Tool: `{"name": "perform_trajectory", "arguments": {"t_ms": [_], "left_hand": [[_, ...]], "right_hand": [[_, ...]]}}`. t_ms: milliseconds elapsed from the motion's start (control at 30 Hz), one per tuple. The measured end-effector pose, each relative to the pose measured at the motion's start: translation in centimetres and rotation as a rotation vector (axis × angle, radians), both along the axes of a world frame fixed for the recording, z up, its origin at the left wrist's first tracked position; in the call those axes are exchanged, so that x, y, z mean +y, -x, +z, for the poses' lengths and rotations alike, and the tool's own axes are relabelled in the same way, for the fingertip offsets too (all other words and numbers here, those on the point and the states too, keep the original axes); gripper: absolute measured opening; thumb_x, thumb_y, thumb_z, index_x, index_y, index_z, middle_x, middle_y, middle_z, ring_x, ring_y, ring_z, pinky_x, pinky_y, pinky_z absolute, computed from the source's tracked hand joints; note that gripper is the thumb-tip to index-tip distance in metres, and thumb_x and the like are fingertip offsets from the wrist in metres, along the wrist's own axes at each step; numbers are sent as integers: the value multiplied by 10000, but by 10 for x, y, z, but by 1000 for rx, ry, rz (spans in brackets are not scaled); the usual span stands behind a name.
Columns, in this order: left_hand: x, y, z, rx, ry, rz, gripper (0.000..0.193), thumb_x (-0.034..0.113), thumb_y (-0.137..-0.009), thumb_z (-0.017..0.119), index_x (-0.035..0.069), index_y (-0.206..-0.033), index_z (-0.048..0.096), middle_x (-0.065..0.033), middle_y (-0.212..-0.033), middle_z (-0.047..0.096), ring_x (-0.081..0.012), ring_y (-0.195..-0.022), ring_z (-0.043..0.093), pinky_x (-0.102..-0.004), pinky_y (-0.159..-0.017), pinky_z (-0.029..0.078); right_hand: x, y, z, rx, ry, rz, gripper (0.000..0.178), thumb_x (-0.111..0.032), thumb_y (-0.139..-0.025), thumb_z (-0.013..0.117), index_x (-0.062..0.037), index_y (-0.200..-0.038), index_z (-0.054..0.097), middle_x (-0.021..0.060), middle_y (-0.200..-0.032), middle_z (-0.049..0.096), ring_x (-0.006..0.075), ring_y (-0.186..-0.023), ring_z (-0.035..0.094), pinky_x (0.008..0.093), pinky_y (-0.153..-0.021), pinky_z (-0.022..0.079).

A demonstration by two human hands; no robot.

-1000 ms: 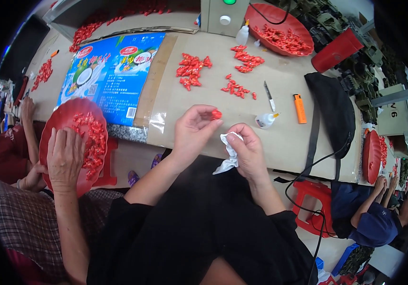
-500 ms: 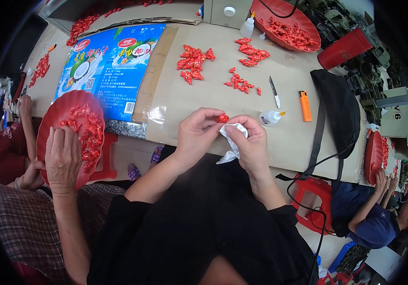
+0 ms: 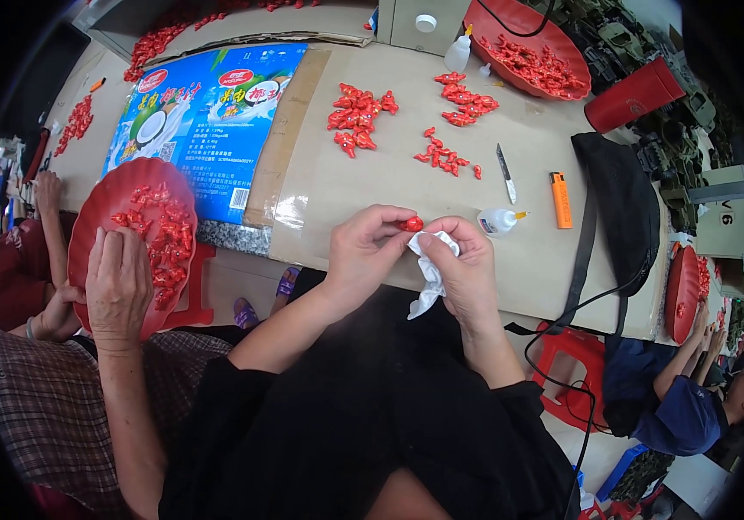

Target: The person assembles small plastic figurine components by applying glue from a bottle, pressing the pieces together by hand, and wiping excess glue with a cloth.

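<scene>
Between the thumb and fingers of my left hand (image 3: pixel 367 251) is a small glossy red piece (image 3: pixel 412 224), too small to make out exactly. My right hand (image 3: pixel 462 263) pinches a crumpled white tissue (image 3: pixel 428 290) right beside that piece, and one end of it hangs down below the fingers. Both hands meet over the table's near edge. Beyond them lie loose groups of similar red pieces (image 3: pixel 356 119), with a smaller cluster (image 3: pixel 441 156) nearer. A white glue bottle (image 3: pixel 497 222) with a yellow tip lies just right of my right hand.
A craft knife (image 3: pixel 507 173), an orange lighter (image 3: pixel 561 200) and a black bag (image 3: pixel 619 217) lie to the right. At the back are a red bowl of pieces (image 3: pixel 578 50), another glue bottle (image 3: pixel 458 54) and a red tumbler (image 3: pixel 633 95). On the left, a co-worker's hand (image 3: pixel 120 290) reaches into a red bowl (image 3: pixel 86 208).
The view has shifted slightly. My hands stay together at the red piece, and the tissue's loose end hangs lower and farther right. The co-worker's hand remains over the left bowl.
</scene>
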State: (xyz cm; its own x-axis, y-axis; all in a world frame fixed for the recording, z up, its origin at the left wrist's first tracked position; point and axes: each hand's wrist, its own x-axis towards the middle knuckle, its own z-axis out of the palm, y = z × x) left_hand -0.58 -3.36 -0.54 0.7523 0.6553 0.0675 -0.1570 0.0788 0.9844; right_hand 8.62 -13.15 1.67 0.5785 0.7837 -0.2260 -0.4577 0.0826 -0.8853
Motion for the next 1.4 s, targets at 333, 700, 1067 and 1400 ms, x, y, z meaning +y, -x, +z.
{"name": "perform_trajectory", "arguments": {"t_ms": [333,700,1067,1400], "left_hand": [[-1,0,0,18,-39,26,188,-83,-752,539,-18,-928,555,-78,-901,579,-135,-816,595,-220,-688,489],[-1,1,-2,42,-116,27,196,-96,-733,540,-15,-909,568,-71,-867,576,-132,-786,595,-221,-680,485],[0,1,0,46,-152,6,189,-89,-726,550,-1,-891,577,-71,-835,579,-133,-763,592,-222,-654,481],[0,1,2,76,-150,-27,179,-73,-747,539,6,-905,572,-64,-843,582,-127,-779,574,-225,-672,463]], "right_hand": [[1,4,-3,-97,33,-65,88,-8,-764,589,8,-849,571,38,-760,595,56,-650,546,159,-570,422],[3,2,-2,-62,54,-57,75,-28,-759,597,7,-815,562,24,-745,580,38,-646,518,167,-574,410],[4,-2,2,41,53,-48,64,-5,-742,589,-1,-786,543,29,-706,570,45,-597,511,166,-534,401],[3,-4,3,98,59,-24,63,-22,-755,577,-2,-785,525,45,-682,565,61,-570,517,175,-505,402]]}}
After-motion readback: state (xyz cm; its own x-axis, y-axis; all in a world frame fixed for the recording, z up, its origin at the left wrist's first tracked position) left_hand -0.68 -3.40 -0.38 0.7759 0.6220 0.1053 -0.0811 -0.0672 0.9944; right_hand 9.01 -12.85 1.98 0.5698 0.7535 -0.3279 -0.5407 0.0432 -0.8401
